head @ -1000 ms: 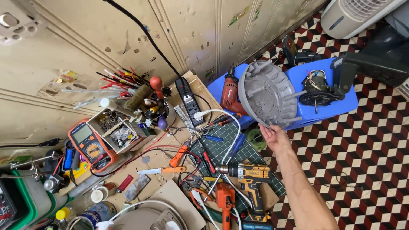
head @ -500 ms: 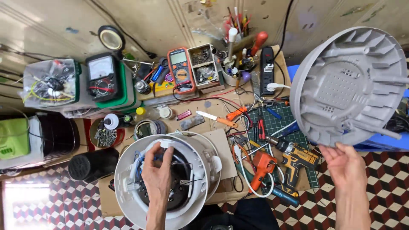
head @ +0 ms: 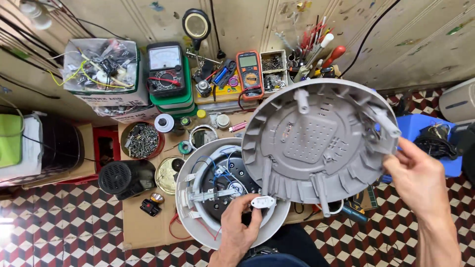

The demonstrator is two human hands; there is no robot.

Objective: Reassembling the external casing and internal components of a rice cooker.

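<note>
The right hand (head: 418,180) grips the rim of the grey round base cover (head: 316,141), tilted up to its left. The left hand (head: 237,227) pinches a small white part (head: 262,201) over the open white appliance body (head: 217,198) just beyond its fingers.

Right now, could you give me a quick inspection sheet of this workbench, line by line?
Surface: cardboard sheet on a checkered floor.
Job's things: round grey cover, tilted; open white appliance body showing wiring.
Clutter: two meters, orange and black; tin of screws; black motor.
Hands: left hand pinches a small white part; right hand grips the cover's edge.
Cables: blue and white wires inside the body.
Surroundings: scuffed wall.
</note>
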